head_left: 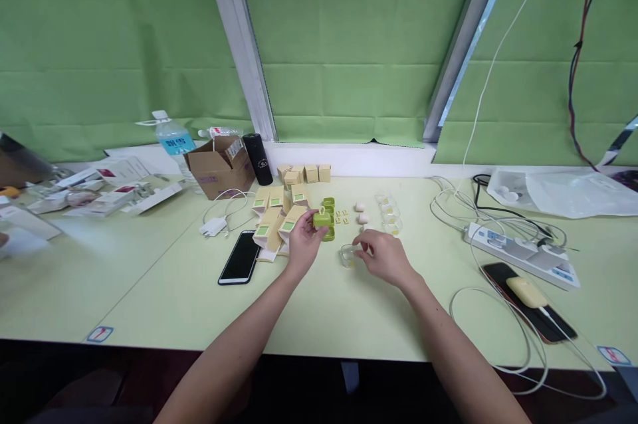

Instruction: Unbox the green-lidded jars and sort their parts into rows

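Note:
My left hand [305, 243] is closed on a small green plastic case [321, 218] with a loop on top, held just above the table. More green cases [328, 233] stand in a column right behind it. The fingers of my right hand [381, 254] pinch the edge of a clear plastic case [347, 256] at the table surface. Beyond that hand lie a few pale pink rounded pieces [363, 218], one partly hidden by it. Several clear cases [390, 219] are lined up to their right. Tiny yellow pieces [341, 216] lie between the green cases and the pink pieces.
Small cardboard boxes [269, 228] crowd beside my left hand, near a phone [240, 258]. Behind stand an open carton [222, 175], a black bottle [258, 159] and a water bottle [175, 138]. At right are a power strip [523, 254], cables and another phone [558, 327].

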